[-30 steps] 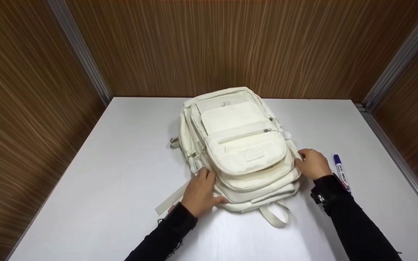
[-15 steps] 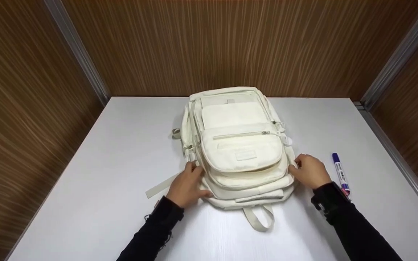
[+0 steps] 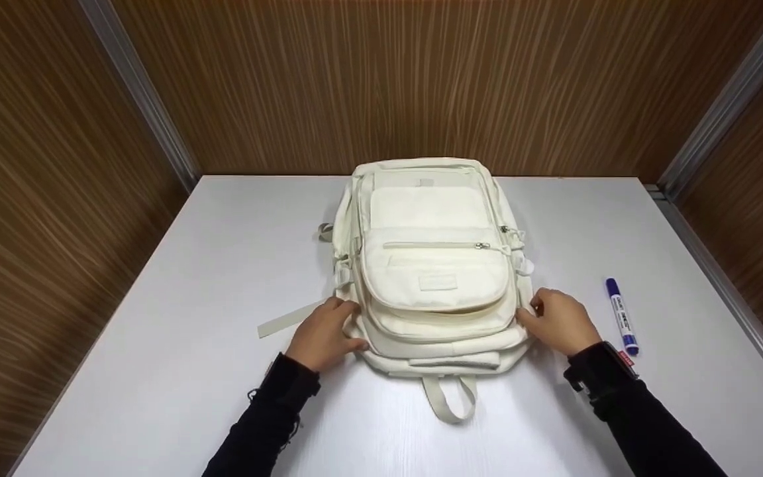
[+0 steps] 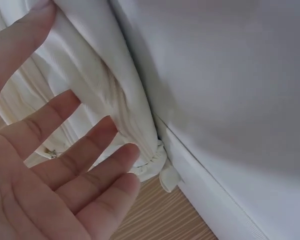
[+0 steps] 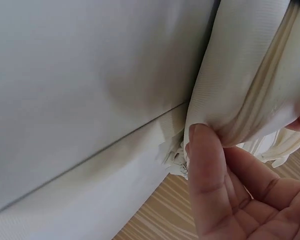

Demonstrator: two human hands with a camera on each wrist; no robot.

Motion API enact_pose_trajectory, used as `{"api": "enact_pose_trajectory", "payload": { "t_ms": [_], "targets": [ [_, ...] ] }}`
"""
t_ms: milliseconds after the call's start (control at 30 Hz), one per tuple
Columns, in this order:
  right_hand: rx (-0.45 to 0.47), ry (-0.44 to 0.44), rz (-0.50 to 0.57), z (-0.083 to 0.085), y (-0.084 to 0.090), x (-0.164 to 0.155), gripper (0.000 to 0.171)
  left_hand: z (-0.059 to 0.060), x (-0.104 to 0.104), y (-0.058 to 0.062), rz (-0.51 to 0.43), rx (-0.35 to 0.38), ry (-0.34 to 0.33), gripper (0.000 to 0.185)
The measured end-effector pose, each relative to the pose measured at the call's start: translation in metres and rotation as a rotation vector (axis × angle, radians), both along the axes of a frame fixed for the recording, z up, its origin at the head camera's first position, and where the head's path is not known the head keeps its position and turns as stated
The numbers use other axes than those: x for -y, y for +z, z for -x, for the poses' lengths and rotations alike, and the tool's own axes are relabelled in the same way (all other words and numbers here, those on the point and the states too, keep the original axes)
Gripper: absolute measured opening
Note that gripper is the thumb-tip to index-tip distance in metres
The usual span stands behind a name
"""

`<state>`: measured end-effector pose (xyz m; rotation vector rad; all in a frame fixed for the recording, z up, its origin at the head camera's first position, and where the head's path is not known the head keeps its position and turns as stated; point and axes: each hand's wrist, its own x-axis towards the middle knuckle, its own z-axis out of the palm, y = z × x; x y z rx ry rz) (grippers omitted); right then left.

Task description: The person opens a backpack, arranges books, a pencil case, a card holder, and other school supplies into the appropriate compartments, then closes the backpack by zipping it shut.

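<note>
A cream backpack (image 3: 438,265) lies front side up on the white table, its webbing loop toward me. At its lower left side is my left hand (image 3: 325,334); in the left wrist view that hand (image 4: 65,165) has its fingers spread and fairly straight against the fabric, thumb apart from them. My right hand (image 3: 560,321) is at the lower right side. Seen from the right wrist, its fingers (image 5: 205,170) are bent and pinch the bag's side cloth, the thumb only partly in frame. The backpack's underside is hidden.
A marker with a blue cap (image 3: 622,315) lies right of my right hand. A loose strap end (image 3: 289,320) sticks out left of the bag. Brown wood-grain panels (image 3: 381,86) stand behind and at both sides of the white table (image 3: 176,318).
The backpack has turned from a slant to nearly straight, its lower end swinging left. Both hands moved left with it, the left hand more. The marker stays about where it was.
</note>
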<state>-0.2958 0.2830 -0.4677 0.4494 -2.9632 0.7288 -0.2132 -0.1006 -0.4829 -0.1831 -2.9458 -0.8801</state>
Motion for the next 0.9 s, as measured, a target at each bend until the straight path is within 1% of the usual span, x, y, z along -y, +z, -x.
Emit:
{"api": "enact_pose_trajectory", "payload": {
  "t_ms": [67, 167, 300, 400, 500, 567, 633, 733, 800, 900],
  "targets": [
    [0.02, -0.01, 0.007, 0.0, 0.002, -0.003, 0.023, 0.0, 0.001, 0.003, 0.014, -0.015, -0.012, 0.056],
    [0.024, -0.043, 0.018, 0.001, 0.007, -0.011, 0.027, -0.001, 0.0, 0.007, 0.048, -0.068, -0.026, 0.052],
    [-0.027, -0.085, 0.041, 0.003, 0.015, -0.028, 0.032, -0.002, -0.002, 0.011, 0.084, -0.191, -0.019, 0.054],
    [-0.071, -0.105, 0.047, 0.005, 0.019, -0.042, 0.034, -0.001, -0.006, 0.012, 0.112, -0.312, -0.001, 0.057],
    [-0.089, -0.136, 0.044, 0.007, 0.017, -0.058, 0.033, 0.002, -0.013, 0.012, 0.143, -0.421, 0.001, 0.058],
    [-0.101, -0.16, 0.034, 0.009, 0.014, -0.068, 0.032, 0.004, -0.018, 0.013, 0.171, -0.476, -0.018, 0.055],
    [-0.116, -0.188, 0.018, 0.011, 0.01, -0.078, 0.032, 0.007, -0.025, 0.014, 0.2, -0.515, -0.048, 0.053],
    [-0.126, -0.233, -0.019, 0.013, 0.004, -0.09, 0.036, 0.01, -0.035, 0.015, 0.25, -0.544, -0.084, 0.048],
    [-0.105, -0.261, -0.043, 0.013, 0.001, -0.096, 0.042, 0.012, -0.041, 0.015, 0.266, -0.549, -0.1, 0.045],
    [-0.034, -0.281, -0.081, 0.013, -0.002, -0.105, 0.05, 0.016, -0.049, 0.015, 0.277, -0.548, -0.124, 0.04]
  ]
}}
